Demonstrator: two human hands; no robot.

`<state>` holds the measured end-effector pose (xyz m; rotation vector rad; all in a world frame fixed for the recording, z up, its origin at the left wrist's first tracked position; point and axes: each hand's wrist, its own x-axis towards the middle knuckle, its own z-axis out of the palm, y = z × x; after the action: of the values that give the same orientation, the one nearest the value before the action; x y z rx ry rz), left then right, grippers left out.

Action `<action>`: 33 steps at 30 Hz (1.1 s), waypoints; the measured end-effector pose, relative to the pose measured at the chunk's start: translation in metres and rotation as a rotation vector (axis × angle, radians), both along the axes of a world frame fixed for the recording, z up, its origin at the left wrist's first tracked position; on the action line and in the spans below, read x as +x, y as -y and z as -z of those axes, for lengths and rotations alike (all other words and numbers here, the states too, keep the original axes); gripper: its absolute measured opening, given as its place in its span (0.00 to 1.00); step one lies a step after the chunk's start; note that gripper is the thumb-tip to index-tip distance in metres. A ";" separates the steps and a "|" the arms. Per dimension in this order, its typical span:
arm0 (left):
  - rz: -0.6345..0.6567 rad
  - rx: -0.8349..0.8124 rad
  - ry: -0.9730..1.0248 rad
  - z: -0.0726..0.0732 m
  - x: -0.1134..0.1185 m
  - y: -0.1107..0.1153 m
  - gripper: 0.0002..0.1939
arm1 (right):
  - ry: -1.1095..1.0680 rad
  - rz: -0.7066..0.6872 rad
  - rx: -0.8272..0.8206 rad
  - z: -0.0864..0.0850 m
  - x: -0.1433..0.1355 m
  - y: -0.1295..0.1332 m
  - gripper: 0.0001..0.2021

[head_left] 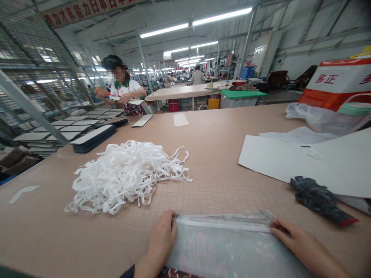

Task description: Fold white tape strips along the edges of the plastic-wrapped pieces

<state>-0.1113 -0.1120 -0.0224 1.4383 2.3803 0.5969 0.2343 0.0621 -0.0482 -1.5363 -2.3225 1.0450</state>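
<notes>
A greyish, see-through plastic bag [228, 253] with faint pink print lies at the front of the brown table [220, 166]. My left hand [160, 235] pinches its upper left corner. At the upper right corner, the fingers of my right hand [291, 234] are closed on the same bag. Between the two hands, a flat white strip [223, 224] runs along the bag's top edge, and the plastic above it is crinkled. Beyond my left hand lies a loose, tangled heap of white tape [124, 175]. The bag's lower part runs out of view.
Dark-edged boards are stacked [94, 139] at the table's left edge. To the right lie a large white sheet [301, 162], a dark patterned sleeve-like cloth [321, 199] and a clear plastic bag [313, 117] by an orange-and-white box [333, 87]. A co-worker [126, 90] holds a board across the table.
</notes>
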 end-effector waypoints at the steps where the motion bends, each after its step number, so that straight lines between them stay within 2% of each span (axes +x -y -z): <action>1: 0.006 -0.003 -0.016 0.000 0.001 0.000 0.11 | 0.000 0.010 0.007 0.000 0.000 0.000 0.12; 7: 0.018 -0.042 -0.111 -0.001 0.004 -0.002 0.12 | -0.018 0.075 0.053 0.000 -0.001 0.001 0.11; 12: 0.060 -0.089 -0.290 -0.005 0.010 -0.002 0.11 | -0.009 0.031 0.035 -0.004 -0.003 0.002 0.10; 18: 0.309 -0.120 -0.648 -0.013 0.013 -0.001 0.14 | -0.028 0.022 0.019 -0.014 -0.004 0.001 0.09; 21: 0.411 -0.114 -0.788 -0.009 0.014 0.000 0.16 | -0.052 0.052 0.034 -0.022 -0.005 -0.001 0.09; 24: 0.456 -0.093 -0.897 -0.005 0.019 0.003 0.22 | -0.078 0.058 0.019 -0.028 -0.006 -0.002 0.09; 28: 0.478 -0.127 -0.919 -0.003 0.026 0.003 0.31 | -0.097 0.043 0.004 -0.028 -0.008 -0.001 0.07; 33: 0.508 -0.151 -0.875 -0.001 0.029 -0.001 0.30 | -0.059 0.037 0.035 -0.021 -0.010 0.002 0.07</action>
<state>-0.0823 -0.1108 -0.0215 2.4498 2.3246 -0.4265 0.2246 0.0600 -0.0273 -1.5086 -2.2521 1.0215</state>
